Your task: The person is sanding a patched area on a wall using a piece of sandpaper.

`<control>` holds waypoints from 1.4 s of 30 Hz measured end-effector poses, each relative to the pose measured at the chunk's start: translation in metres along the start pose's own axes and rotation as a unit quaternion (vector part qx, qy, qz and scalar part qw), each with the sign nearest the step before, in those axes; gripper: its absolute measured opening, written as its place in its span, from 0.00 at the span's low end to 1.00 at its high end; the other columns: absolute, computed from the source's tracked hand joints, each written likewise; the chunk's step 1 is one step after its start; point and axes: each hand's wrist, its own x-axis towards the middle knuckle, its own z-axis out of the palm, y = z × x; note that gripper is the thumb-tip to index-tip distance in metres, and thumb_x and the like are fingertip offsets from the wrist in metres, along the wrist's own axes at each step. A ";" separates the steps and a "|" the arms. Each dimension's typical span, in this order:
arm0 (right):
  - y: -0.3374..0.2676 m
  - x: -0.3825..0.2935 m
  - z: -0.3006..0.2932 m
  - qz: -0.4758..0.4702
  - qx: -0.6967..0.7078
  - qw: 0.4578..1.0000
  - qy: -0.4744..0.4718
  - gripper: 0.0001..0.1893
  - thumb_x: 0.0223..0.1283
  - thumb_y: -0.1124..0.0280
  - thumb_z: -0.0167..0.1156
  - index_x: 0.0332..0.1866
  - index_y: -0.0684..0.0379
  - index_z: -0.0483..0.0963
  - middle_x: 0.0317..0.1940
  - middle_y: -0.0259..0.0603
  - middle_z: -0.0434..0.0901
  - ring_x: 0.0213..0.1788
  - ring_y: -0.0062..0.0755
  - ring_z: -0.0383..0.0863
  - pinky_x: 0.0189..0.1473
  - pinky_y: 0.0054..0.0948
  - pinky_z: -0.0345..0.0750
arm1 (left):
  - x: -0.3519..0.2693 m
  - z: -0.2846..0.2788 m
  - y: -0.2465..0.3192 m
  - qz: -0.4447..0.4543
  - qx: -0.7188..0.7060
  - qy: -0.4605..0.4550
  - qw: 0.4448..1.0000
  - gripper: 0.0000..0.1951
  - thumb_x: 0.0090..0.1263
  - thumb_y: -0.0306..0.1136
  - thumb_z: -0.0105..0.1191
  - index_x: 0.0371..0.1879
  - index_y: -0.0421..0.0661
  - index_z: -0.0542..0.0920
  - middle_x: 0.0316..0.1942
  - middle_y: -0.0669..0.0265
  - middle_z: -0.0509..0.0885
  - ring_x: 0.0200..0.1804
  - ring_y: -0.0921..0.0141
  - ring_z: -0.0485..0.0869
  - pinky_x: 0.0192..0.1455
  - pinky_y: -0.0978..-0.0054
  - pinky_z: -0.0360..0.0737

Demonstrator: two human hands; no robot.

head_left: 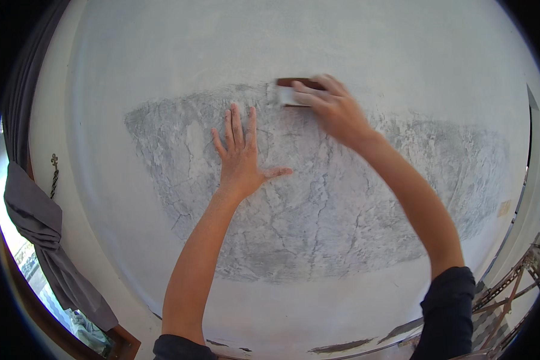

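Observation:
A painted wall (297,306) fills the view, with a rough grey, cracked patch (292,225) across its middle. My left hand (239,157) lies flat on this patch, fingers spread upward and thumb out to the right. At the patch's upper edge, my right hand (330,103) grips a block-shaped tool (292,83) with a brown edge and a pale middle. The tool is held against the wall, a little above and right of my left fingers. Motion blur and my fingers hide part of it, so its exact kind is unclear.
A grey curtain (33,216) tied in a knot hangs beside a bright window at the left. Near it, a metal hook (54,161) holds a twisted cord. A metal frame (506,297) stands at the lower right. Dark worn marks (342,346) run along the wall's bottom.

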 end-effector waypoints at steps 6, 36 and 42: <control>-0.057 0.039 0.035 0.022 -0.056 0.998 0.002 0.19 0.55 0.74 0.53 0.55 0.59 0.73 0.61 0.37 0.71 0.66 0.42 0.64 0.70 0.46 0.59 | 0.000 0.005 -0.001 0.005 0.021 0.005 1.000 0.69 0.37 0.78 0.55 0.72 0.43 0.40 0.73 0.44 0.35 0.75 0.53 0.32 0.69 0.42 0.27; -0.075 0.061 0.056 0.036 -0.103 0.994 -0.006 0.24 0.53 0.77 0.54 0.59 0.61 0.69 0.59 0.42 0.73 0.68 0.48 0.62 0.69 0.51 0.57 | -0.007 -0.001 -0.015 0.014 0.047 -0.029 0.998 0.69 0.37 0.77 0.55 0.72 0.42 0.39 0.74 0.48 0.35 0.75 0.51 0.32 0.69 0.40 0.27; -0.044 0.028 0.039 -0.013 -0.028 0.999 0.011 0.22 0.52 0.75 0.56 0.56 0.59 0.72 0.60 0.36 0.72 0.69 0.43 0.61 0.69 0.49 0.58 | -0.007 -0.007 -0.015 0.009 0.014 -0.014 1.000 0.69 0.36 0.73 0.60 0.72 0.41 0.42 0.74 0.47 0.37 0.75 0.51 0.34 0.69 0.42 0.30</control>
